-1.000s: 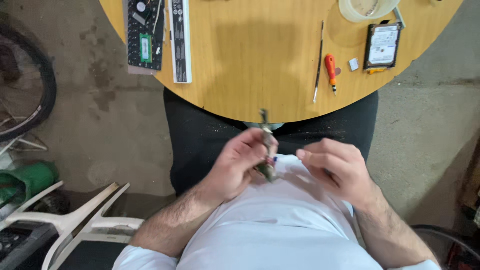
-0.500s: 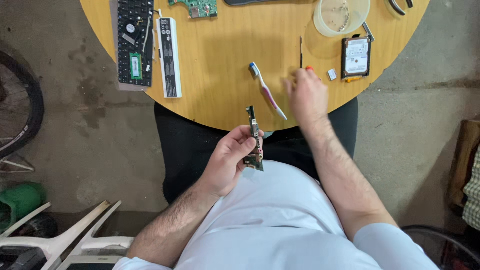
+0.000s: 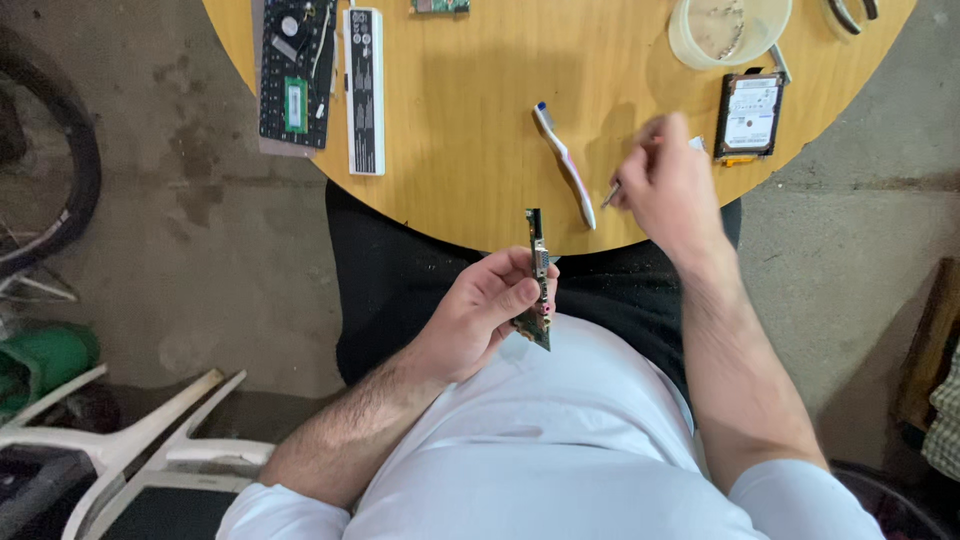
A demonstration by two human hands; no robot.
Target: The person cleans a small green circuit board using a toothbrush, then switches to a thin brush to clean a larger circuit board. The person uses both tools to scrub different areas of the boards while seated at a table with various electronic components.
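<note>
The left hand [image 3: 480, 315] grips a narrow green circuit board [image 3: 539, 280] edge-on, fingers curled around its lower half and thumb pressed against its side; the board stands nearly upright over the lap, its dark upper end just short of the rim of the round, smooth yellow-brown wooden table [image 3: 470, 110]. The right hand [image 3: 675, 190] is over the table edge, fingers pinched shut on a thin metal tool [image 3: 610, 194] whose tip pokes out to the left; the hand is blurred, so the tool's kind cannot be told. Just beside that tip lies a white and pink plastic toothbrush [image 3: 565, 165], slanted on the wood. Farther back sit a flat silver hard drive [image 3: 748, 112], a translucent round plastic tub [image 3: 728, 28], a long white battery bar [image 3: 363, 90] and a black keyboard panel [image 3: 293, 72].
</note>
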